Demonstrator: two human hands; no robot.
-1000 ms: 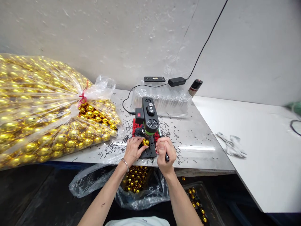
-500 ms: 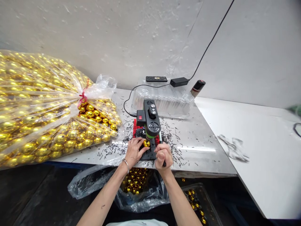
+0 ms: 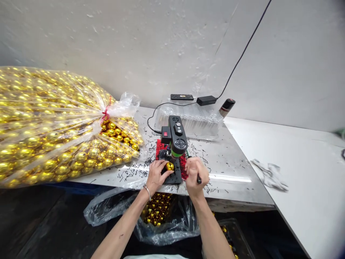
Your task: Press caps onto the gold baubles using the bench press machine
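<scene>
A small black bench machine (image 3: 178,138) with a red switch stands on the metal-topped table. Under its head, a shiny gold ball (image 3: 170,166) rests over the black base plate (image 3: 176,175). Thumb and fingers of my left hand (image 3: 157,175) close on the ball from the left. My right hand (image 3: 196,174) is wrapped round the machine's lever (image 3: 198,179), to the right of the base. Black shavings are scattered around the machine, and a red mat (image 3: 161,144) shows beneath it.
A large clear bag of gold balls (image 3: 67,133) fills the left. Behind the machine lies a clear plastic tray (image 3: 199,124), with a black can (image 3: 226,107) beside it. White gloves (image 3: 271,174) lie at right. An open bag of balls (image 3: 159,208) sits below the table edge.
My right hand has risen and shifted right with the lever. My left hand remains at the gold ball. The whole view has shifted slightly.
</scene>
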